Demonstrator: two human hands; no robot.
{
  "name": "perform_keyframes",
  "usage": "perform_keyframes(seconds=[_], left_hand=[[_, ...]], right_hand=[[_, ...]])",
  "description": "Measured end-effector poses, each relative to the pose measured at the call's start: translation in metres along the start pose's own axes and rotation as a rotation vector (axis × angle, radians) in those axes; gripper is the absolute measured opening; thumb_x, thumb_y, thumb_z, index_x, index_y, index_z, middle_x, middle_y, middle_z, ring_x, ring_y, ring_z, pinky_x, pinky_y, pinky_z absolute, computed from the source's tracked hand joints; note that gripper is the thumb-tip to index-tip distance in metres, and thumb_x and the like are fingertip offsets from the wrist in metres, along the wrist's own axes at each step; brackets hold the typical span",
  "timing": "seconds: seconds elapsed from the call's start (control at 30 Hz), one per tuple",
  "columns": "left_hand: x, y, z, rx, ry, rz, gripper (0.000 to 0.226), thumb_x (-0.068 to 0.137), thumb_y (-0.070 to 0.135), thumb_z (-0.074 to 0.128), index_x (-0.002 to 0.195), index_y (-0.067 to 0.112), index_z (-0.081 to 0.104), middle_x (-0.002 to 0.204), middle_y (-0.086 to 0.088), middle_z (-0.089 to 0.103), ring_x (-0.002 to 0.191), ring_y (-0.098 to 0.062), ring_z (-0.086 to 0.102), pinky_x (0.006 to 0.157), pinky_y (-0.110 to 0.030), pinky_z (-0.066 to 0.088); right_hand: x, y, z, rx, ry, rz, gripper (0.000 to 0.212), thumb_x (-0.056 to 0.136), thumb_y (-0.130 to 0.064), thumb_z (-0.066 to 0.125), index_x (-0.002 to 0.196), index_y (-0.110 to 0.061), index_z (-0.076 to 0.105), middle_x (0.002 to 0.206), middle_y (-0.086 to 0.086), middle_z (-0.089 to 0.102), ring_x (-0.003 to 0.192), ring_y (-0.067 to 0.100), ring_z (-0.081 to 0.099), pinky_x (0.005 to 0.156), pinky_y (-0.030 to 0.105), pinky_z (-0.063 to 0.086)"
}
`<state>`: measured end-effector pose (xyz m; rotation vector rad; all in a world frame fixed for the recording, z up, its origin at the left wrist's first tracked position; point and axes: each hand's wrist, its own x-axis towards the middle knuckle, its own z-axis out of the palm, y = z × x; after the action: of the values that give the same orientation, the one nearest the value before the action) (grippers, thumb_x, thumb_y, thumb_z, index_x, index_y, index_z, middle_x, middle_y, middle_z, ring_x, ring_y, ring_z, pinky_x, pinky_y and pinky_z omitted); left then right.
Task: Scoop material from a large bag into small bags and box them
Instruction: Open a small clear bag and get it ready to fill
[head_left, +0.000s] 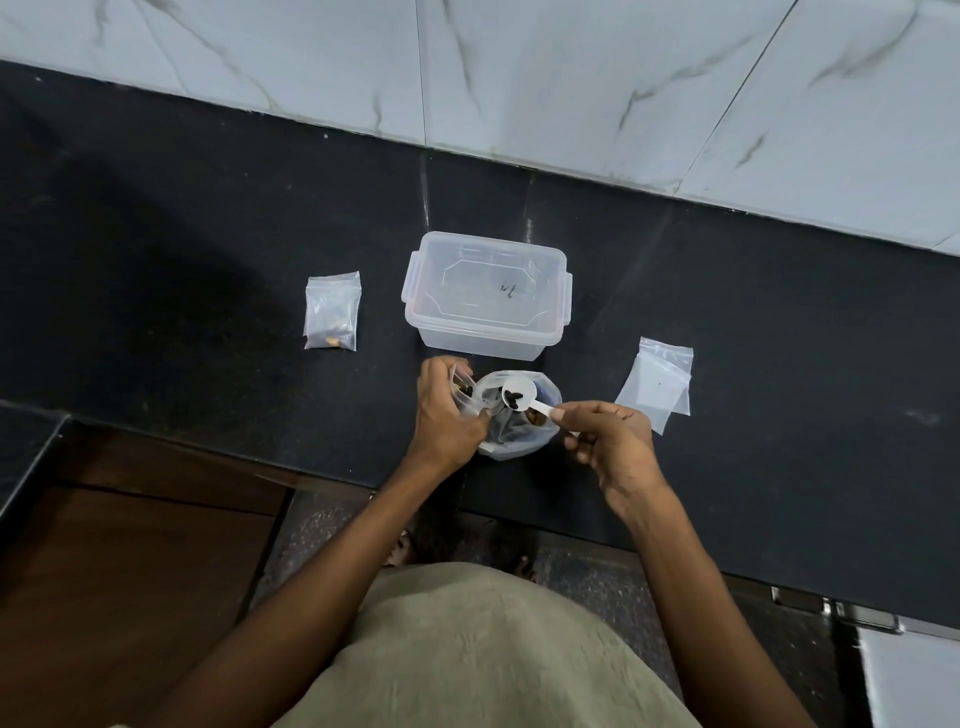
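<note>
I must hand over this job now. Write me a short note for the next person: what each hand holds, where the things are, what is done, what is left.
Left hand: holds a small bag open, some pieces already inside.
Right hand: pinches the white scoop by its handle; a few dark pieces in its bowl, above the large bag.
Box: behind the large bag, lid on.
Done: one filled small bag lies left of the box.
Left: tip this scoop into the held bag, fill the empty bags lying on the right, then open the box and put all bags in.
</note>
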<state>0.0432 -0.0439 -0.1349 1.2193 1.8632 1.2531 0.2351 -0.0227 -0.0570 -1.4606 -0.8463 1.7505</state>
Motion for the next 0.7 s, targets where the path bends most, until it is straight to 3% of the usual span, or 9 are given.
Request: perform_keyframes(seconds=[0.23,0.37,0.5,0.6,0.7], left_hand=[[-0.006,0.011,-0.011,-0.051,0.062,0.136,0.044,0.076,0.014,0.08,0.103,0.018,0.046,0.105,-0.001,0.052,0.098,-0.025,0.054,0.083,-0.04,0.051],[-0.008,0.03,-0.016,-0.141,0.073,0.183,0.047,0.071,0.031,0.074,0.103,0.011,0.046,0.096,-0.011,0.054,0.083,-0.027,0.057,0.069,-0.033,0.051],[-0.003,0.036,-0.018,-0.189,0.103,0.172,0.04,0.07,0.015,0.072,0.097,0.013,0.043,0.083,-0.001,0.05,0.069,-0.012,0.049,0.062,-0.026,0.044],[0.0,0.04,-0.018,-0.239,0.115,0.119,0.052,0.065,-0.004,0.083,0.094,0.012,0.043,0.079,-0.007,0.049,0.066,-0.01,0.046,0.058,-0.03,0.042],[0.001,0.05,-0.021,-0.305,0.114,0.136,0.052,0.062,0.012,0.085,0.094,0.007,0.045,0.079,-0.012,0.051,0.064,-0.008,0.047,0.057,-0.029,0.044]], right_hand=[[-0.017,-0.018,0.03,-0.106,-0.062,-0.231,0.005,0.079,0.003,0.079,0.081,0.006,0.075,0.063,0.015,0.066,0.047,0.014,0.053,0.042,0.02,0.039],[-0.023,-0.015,0.047,-0.421,-0.035,-0.513,0.008,0.076,-0.006,0.085,0.08,-0.01,0.079,0.071,0.003,0.07,0.058,0.019,0.065,0.054,0.028,0.053],[-0.028,-0.01,0.056,-0.662,-0.003,-0.918,0.009,0.077,-0.003,0.082,0.083,-0.008,0.079,0.073,-0.003,0.059,0.06,0.009,0.055,0.057,0.015,0.042],[-0.029,-0.003,0.055,-0.835,0.006,-1.124,0.007,0.082,-0.005,0.079,0.089,-0.004,0.078,0.076,0.003,0.055,0.063,0.014,0.052,0.053,0.028,0.047],[-0.029,0.0,0.055,-0.95,0.025,-1.217,0.004,0.084,-0.005,0.077,0.087,-0.002,0.076,0.077,0.006,0.055,0.062,0.02,0.052,0.049,0.037,0.049]])
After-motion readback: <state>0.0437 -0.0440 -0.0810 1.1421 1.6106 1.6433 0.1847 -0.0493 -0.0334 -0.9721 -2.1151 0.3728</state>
